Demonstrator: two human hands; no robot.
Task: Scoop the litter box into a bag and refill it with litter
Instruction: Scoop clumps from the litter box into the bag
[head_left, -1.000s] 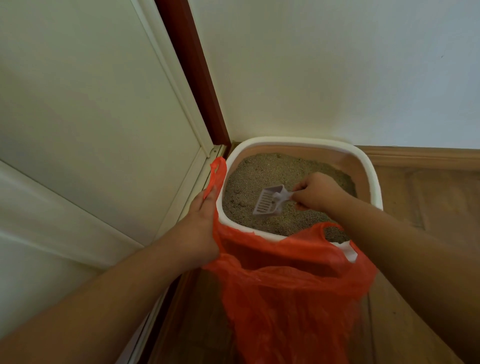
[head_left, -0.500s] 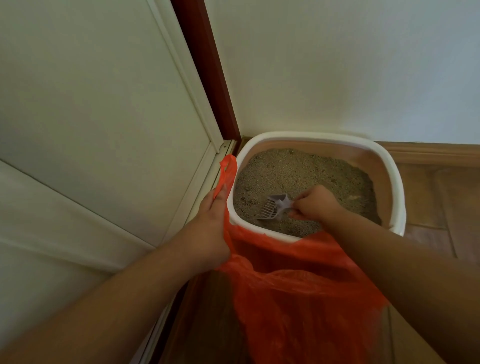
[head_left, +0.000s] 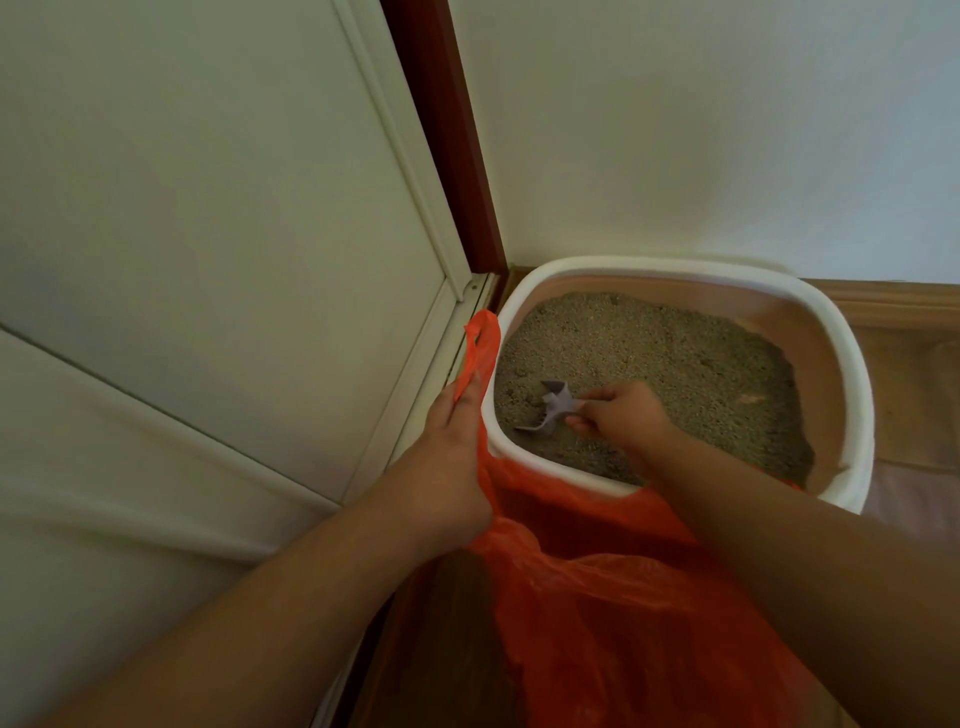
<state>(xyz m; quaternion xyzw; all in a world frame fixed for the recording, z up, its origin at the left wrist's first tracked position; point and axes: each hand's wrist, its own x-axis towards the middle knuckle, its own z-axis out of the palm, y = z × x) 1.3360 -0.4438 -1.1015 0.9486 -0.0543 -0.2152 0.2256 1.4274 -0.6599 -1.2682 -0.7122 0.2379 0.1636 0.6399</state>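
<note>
A white-rimmed litter box (head_left: 852, 364) with pinkish inner walls sits in the room's corner, filled with grey-brown litter (head_left: 665, 358). My right hand (head_left: 621, 418) grips the handle of a small grey slotted scoop (head_left: 550, 410), whose blade is dug into the litter near the box's front left corner. An orange plastic bag (head_left: 613, 597) hangs in front of the box, its mouth against the near rim. My left hand (head_left: 452, 457) holds the bag's left handle up beside the box's left edge.
A white panelled door (head_left: 208, 260) with a dark red frame (head_left: 447, 130) stands close on the left. A white wall (head_left: 701, 130) runs behind the box, with a wooden skirting board (head_left: 893, 304) and wooden floor (head_left: 914, 415) to the right.
The scoop has tipped down and pushed into the litter toward the front left corner. The camera has moved closer, and my left hand keeps hold of the bag.
</note>
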